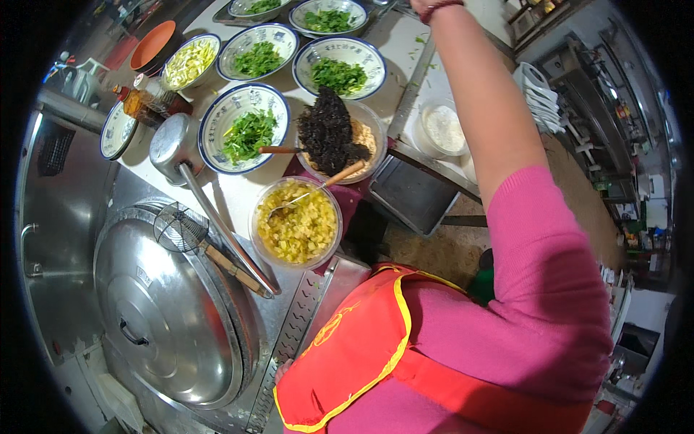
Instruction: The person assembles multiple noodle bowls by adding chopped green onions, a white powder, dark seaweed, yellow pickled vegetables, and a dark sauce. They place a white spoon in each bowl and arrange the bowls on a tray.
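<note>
My right arm stretches to the top edge, past the bowls of chopped greens. Only a sliver of my right hand (419, 6) shows beyond a dark red bracelet (439, 7); its fingers are out of the picture. Low down, a small part of my left hand (283, 371) peeks out beside the red apron (354, 347), over the metal counter edge; its fingers are mostly hidden. Nearest my right hand stands a patterned bowl of greens (329, 19). Below it are another such bowl (340, 69) and a tub (372, 126) holding dark, clumped food and pale bits.
A tub of chopped yellow-green pickles (296, 231) with a spoon sits at the table's near edge. A long-handled metal ladle (173, 145) and a wire strainer (181, 226) lie by a large lidded pot (166, 311). Sauce bottles (137, 105) stand left; a black tray (412, 195) sits lower.
</note>
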`<state>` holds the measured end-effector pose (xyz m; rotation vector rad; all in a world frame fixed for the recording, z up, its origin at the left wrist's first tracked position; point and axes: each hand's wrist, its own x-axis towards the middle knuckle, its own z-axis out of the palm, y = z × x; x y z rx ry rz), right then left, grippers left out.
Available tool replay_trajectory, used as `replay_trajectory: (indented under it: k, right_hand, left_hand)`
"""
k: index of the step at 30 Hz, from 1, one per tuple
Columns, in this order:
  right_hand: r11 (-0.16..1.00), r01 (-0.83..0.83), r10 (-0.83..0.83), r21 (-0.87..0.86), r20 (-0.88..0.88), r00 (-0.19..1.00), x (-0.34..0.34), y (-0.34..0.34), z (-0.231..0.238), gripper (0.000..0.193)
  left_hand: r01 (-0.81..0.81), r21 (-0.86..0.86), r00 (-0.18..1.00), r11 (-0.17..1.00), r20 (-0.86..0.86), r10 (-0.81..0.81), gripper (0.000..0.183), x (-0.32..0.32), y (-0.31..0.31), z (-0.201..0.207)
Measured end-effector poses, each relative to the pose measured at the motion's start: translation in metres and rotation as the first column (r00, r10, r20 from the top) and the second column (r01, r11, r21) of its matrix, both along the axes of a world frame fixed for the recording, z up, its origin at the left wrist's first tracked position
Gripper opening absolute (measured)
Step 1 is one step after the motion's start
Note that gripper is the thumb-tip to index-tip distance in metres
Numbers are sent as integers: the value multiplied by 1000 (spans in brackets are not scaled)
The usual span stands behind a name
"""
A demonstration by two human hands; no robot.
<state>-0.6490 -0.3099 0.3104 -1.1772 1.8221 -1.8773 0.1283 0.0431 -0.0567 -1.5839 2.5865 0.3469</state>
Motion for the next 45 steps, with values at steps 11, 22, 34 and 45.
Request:
replay_trajectory:
  k: [11, 22, 34, 45]
  right_hand:
    - [994, 91, -89, -58, -919, 385, 51, 76, 21, 12]
    - [584, 618, -344, 526, -528, 776, 15, 401, -67, 27]
    - [708, 525, -656, 472, 166, 736, 13, 419, -157, 22]
    - [780, 484, -218, 397, -553, 805, -4, 406, -123, 16]
  left_hand:
    - [43, 7, 997, 999, -57, -43, 20, -8, -25, 5]
    - [133, 86, 898, 987, -433, -83, 18, -108, -82, 80]
    - [533, 287, 595, 796, -796, -111, 18, -403, -144, 202]
    - [273, 664, 598, 696, -684, 418, 57, -630, -175, 170]
